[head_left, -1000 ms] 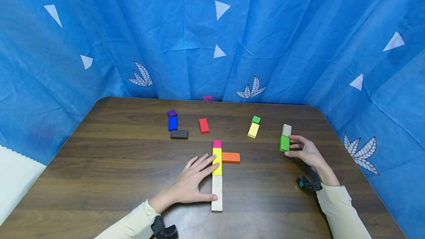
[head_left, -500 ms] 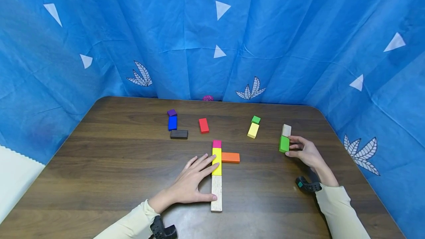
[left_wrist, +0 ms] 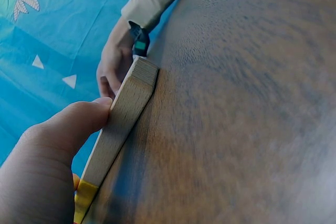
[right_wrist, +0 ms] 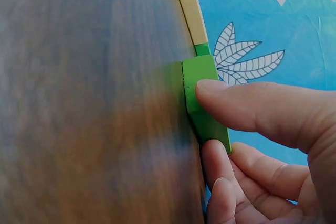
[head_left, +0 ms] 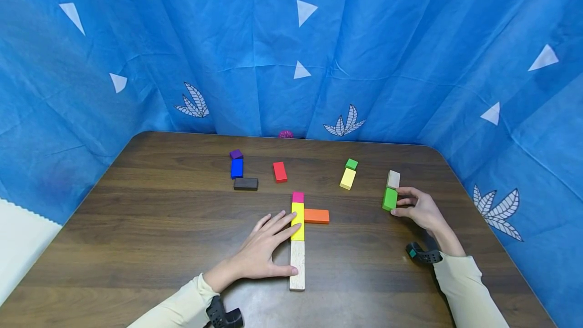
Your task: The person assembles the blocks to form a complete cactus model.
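My left hand [head_left: 264, 252] lies with fingers spread over a column of blocks in the head view. Its fingertips rest on the yellow block [head_left: 298, 233], its thumb on the long pale wooden block [head_left: 297, 257]; the left wrist view shows that thumb on the wooden block [left_wrist: 123, 111] too. A magenta block [head_left: 298, 197] tops the column, and an orange block [head_left: 317, 216] juts out to the right. My right hand [head_left: 421, 210] pinches a green block [head_left: 389, 199] between thumb and fingers, on the table just below a short pale block [head_left: 393, 179].
Farther back on the brown table [head_left: 182, 227] lie a purple block [head_left: 236, 154], a blue block [head_left: 237, 168], a black block [head_left: 246, 184] and a red block [head_left: 280, 172]. Right of them, a small green block [head_left: 351, 164] adjoins a pale yellow block [head_left: 347, 178]. A blue curtain [head_left: 255, 39] hangs behind.
The green block in my right hand has shifted very slightly toward me, turning a little against the short pale block. My left hand and the column stay as they were.
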Demonstrator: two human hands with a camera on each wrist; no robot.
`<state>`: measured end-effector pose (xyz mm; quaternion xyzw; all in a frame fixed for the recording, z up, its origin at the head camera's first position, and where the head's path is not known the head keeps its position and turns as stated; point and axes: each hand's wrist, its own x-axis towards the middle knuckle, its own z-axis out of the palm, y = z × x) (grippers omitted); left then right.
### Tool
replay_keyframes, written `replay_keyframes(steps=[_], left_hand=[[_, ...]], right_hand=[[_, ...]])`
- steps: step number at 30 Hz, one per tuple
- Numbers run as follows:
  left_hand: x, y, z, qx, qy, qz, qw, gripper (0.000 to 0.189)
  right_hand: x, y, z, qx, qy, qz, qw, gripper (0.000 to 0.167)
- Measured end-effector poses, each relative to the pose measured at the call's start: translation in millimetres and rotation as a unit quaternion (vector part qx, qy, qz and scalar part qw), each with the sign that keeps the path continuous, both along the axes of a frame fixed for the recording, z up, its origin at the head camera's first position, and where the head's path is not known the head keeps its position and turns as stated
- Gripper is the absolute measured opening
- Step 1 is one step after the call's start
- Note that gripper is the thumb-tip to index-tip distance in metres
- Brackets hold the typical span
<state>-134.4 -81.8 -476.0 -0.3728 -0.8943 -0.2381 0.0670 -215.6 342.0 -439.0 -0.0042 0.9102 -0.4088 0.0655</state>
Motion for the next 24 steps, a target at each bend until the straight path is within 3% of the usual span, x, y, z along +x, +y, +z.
replay_keyframes(steps=[10, 19, 24], left_hand=[[0.3, -0.9, 2.1, -0.005, -0.006, 0.000, 1.0000, 0.090], [0.5, -1.0, 2.0, -0.005, -0.005, 0.000, 1.0000, 0.090], [1.0, -0.4, 1.8, -0.001, -0.010, -0.003, 0.9999, 0.090]], right_hand=[[-0.8, -27.1, 5.0, -0.022, 0.021, 0.028, 0.9991, 0.070], [3.5, -66.0, 15.8, -0.068, 0.030, 0.085, 0.9936, 0.066], [2.1, -84.1, 15.3, -0.059, 0.033, 0.107, 0.9920, 0.065]])
